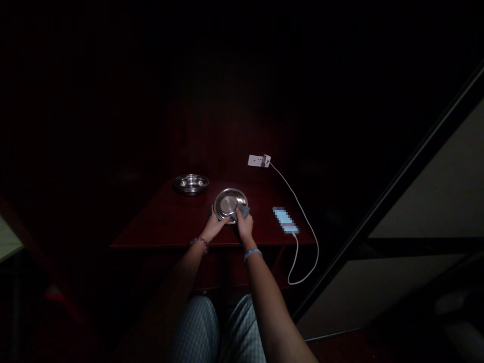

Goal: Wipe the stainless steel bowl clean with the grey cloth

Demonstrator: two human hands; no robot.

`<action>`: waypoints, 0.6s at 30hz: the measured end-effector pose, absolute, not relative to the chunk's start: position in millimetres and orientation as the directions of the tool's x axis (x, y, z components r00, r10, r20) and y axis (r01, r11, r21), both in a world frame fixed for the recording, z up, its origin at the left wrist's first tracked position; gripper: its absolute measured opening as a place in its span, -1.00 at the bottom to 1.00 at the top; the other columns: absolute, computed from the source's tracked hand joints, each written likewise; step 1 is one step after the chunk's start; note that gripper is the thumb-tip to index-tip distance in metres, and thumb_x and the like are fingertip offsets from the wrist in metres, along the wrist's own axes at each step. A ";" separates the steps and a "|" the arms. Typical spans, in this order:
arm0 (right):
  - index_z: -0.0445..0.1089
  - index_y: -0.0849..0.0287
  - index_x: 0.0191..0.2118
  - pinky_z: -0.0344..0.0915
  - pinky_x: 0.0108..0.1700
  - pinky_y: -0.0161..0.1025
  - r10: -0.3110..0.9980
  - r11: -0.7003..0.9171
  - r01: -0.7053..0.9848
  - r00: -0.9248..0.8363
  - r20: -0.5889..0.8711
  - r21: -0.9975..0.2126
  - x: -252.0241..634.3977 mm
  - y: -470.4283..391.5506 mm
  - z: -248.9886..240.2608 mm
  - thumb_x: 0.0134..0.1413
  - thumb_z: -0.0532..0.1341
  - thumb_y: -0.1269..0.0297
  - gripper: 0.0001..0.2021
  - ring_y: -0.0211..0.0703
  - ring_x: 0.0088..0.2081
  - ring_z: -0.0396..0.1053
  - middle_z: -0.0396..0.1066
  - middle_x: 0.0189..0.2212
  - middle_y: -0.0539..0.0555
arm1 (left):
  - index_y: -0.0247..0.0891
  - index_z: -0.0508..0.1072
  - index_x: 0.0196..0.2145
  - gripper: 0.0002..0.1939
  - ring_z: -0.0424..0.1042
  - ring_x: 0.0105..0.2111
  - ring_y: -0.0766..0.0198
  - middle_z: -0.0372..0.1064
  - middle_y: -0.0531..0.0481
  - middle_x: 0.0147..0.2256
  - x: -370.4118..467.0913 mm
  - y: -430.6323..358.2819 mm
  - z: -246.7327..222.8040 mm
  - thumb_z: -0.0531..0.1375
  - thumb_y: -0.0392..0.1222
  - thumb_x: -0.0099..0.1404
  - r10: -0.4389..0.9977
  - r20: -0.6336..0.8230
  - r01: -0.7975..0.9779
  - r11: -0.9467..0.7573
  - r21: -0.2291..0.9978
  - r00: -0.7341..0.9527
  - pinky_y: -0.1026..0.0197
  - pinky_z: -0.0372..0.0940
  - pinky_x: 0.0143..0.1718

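Head view: left hand [214, 227] grips steel bowl [228, 203] at 7 o'clock; right hand [245, 227] holds grey cloth [244, 209] at 4 o'clock.

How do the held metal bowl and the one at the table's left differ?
The held bowl is tipped toward the camera; the left bowl sits level.
The held bowl has both hands and a grey cloth at it; the left bowl is untouched.
Both are round, shiny metal.

Red table [162, 222] with stacked bowls [191, 186], phone [285, 220]
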State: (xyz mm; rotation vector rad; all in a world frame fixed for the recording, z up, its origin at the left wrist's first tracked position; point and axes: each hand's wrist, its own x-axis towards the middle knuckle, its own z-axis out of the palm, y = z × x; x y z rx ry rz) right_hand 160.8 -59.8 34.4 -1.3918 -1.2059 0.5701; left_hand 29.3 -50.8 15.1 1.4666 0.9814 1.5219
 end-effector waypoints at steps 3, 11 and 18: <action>0.55 0.27 -0.19 0.35 -0.14 -0.26 0.888 0.170 0.359 0.348 0.300 -0.918 160.3 -61.0 36.2 0.16 0.17 0.07 -0.64 0.02 -0.12 0.53 0.57 -0.20 0.26 | -0.25 0.03 0.26 -0.17 0.18 0.25 0.05 0.24 -0.23 0.20 27.9 -50.4 16.3 0.27 -0.26 0.07 0.925 0.379 -0.081 -0.381 0.921 -0.042 -0.06 0.00 0.29; 0.55 0.24 -0.18 0.37 -0.12 -0.24 0.897 0.128 0.377 0.351 0.270 -0.917 159.8 -60.6 36.6 0.16 0.17 0.02 -0.62 0.04 -0.12 0.53 0.57 -0.20 0.26 | -0.26 0.24 0.16 -0.30 0.28 0.17 0.08 0.36 -0.15 0.11 26.8 -48.6 18.8 0.22 -0.41 0.03 0.933 0.341 -0.171 -0.356 0.919 -0.113 -0.01 0.05 0.29; 0.55 0.20 -0.19 0.37 -0.12 -0.25 0.895 0.131 0.392 0.349 0.278 -0.911 160.4 -59.6 35.5 0.16 0.16 0.02 -0.64 0.02 -0.11 0.53 0.58 -0.21 0.22 | -0.25 0.38 0.04 -0.46 0.35 0.11 0.09 0.46 -0.09 0.01 27.3 -47.5 18.8 0.20 -0.41 0.05 0.941 0.304 -0.189 -0.329 0.925 -0.149 -0.02 0.11 0.26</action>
